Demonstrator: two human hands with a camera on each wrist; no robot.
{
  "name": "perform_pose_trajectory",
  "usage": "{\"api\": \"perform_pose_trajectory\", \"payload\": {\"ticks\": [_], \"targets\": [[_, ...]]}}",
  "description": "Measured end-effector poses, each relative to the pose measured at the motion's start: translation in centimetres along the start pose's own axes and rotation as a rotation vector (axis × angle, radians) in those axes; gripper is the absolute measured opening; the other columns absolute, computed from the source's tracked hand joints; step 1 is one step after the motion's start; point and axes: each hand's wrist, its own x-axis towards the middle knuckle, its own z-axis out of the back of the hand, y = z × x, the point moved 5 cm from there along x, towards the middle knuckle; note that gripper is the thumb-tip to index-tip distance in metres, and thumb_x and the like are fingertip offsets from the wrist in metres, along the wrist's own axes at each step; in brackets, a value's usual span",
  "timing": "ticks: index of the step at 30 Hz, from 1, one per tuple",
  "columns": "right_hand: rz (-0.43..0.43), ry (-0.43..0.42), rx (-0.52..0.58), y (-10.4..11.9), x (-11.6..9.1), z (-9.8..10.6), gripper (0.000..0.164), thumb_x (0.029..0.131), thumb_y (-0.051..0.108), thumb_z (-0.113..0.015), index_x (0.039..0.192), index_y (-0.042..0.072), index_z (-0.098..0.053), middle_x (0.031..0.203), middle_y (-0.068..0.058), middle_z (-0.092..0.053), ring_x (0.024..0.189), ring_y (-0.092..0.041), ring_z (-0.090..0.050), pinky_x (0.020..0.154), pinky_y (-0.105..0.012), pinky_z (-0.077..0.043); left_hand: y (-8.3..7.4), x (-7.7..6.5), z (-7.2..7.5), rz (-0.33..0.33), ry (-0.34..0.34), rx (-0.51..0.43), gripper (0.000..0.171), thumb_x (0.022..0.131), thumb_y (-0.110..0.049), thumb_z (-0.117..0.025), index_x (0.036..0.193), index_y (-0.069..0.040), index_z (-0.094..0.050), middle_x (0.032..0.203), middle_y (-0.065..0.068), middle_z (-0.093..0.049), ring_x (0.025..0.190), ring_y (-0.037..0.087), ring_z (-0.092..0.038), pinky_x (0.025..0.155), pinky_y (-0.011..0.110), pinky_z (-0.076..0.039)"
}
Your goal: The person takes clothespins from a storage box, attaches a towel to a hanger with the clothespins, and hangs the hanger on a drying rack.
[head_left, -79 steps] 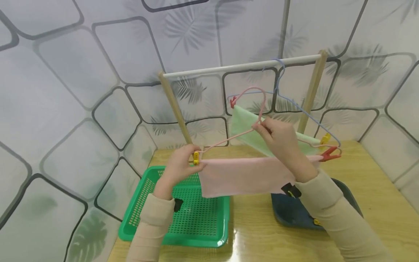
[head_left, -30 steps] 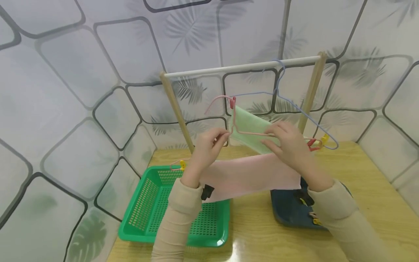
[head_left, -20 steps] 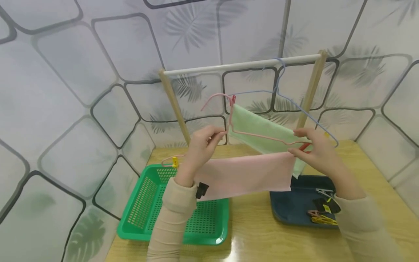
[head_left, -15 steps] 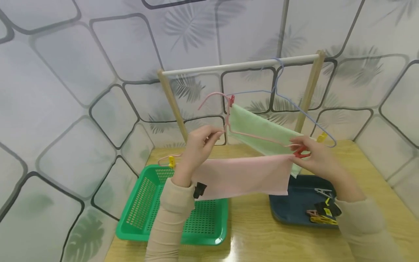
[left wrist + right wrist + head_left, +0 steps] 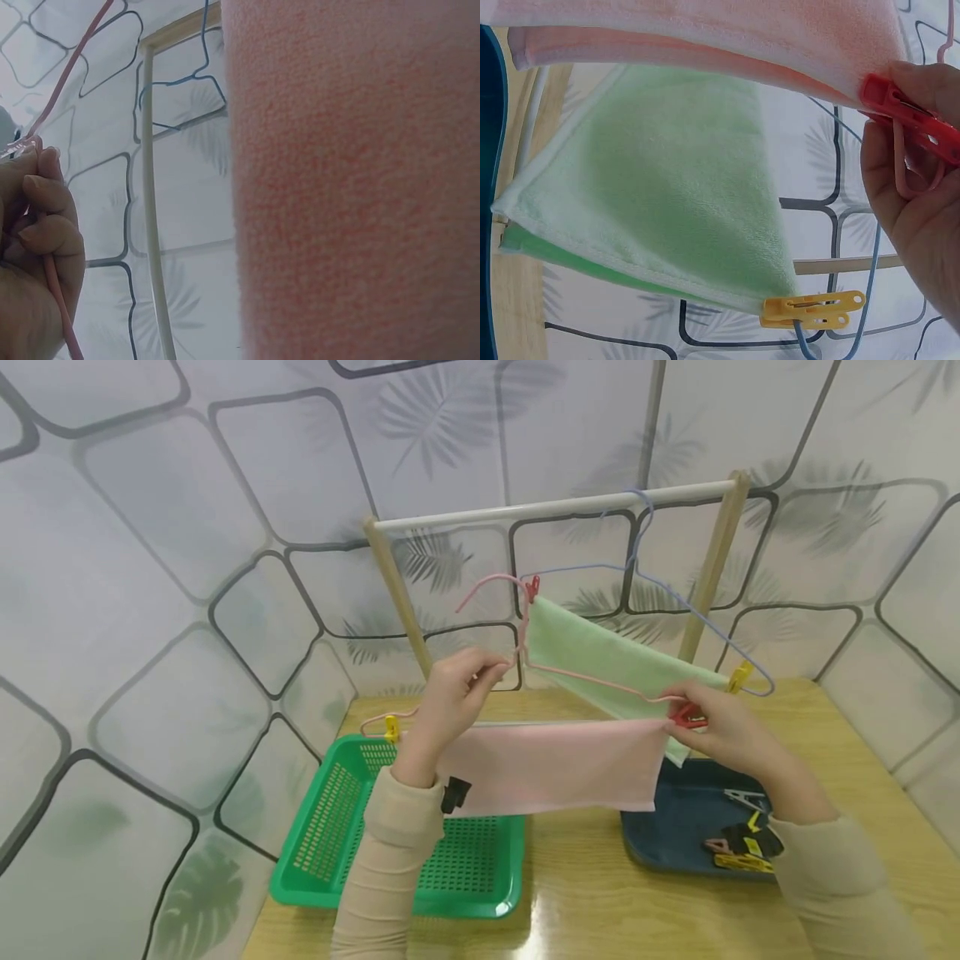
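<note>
My left hand pinches the pink hanger just below its hook; in the left wrist view the fingers curl round its wire. A folded pink towel hangs along the hanger, with a yellow clothespin at the left end. At the right end, my right hand holds a red clothespin between thumb and fingers, its tip on the towel's corner. Behind, a light green towel slants down from a blue hanger, held by a red peg and a yellow one.
The blue hanger hooks over a white rail between wooden posts. A green perforated basket stands left on the wooden table. To the right, a dark blue tray holds several clothespins.
My left hand has gone from the yellow clothespin to the hanger's neck. My right hand has left the neck for the red clothespin. Hanger and pink towel have shifted left.
</note>
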Motion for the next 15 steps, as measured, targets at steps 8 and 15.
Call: {"api": "perform_pose_trajectory", "payload": {"ticks": [8, 15], "targets": [[0.019, -0.015, -0.054, 1.3, 0.8, -0.1, 0.028, 0.070, 0.017, -0.060, 0.093, 0.003, -0.051, 0.083, -0.005, -0.052, 0.070, -0.014, -0.051, 0.051, -0.024, -0.042, -0.2, 0.1, -0.5, -0.032, 0.024, 0.016, 0.011, 0.078, -0.014, -0.050, 0.075, -0.006, -0.058, 0.067, -0.002, -0.052, 0.056, 0.003, -0.040, 0.050, 0.014, -0.035], [0.147, -0.130, -0.162, 3.2, 1.7, -0.2, 0.007, 0.070, 0.010, -0.059, 0.075, 0.010, -0.054, 0.069, 0.005, -0.050, 0.062, -0.007, -0.046, 0.051, -0.025, -0.038, -0.3, 0.2, -1.2, -0.054, 0.046, -0.025, 0.010, 0.078, -0.013, -0.050, 0.076, -0.006, -0.057, 0.068, 0.001, -0.053, 0.056, 0.002, -0.040, 0.050, 0.013, -0.035]]}}
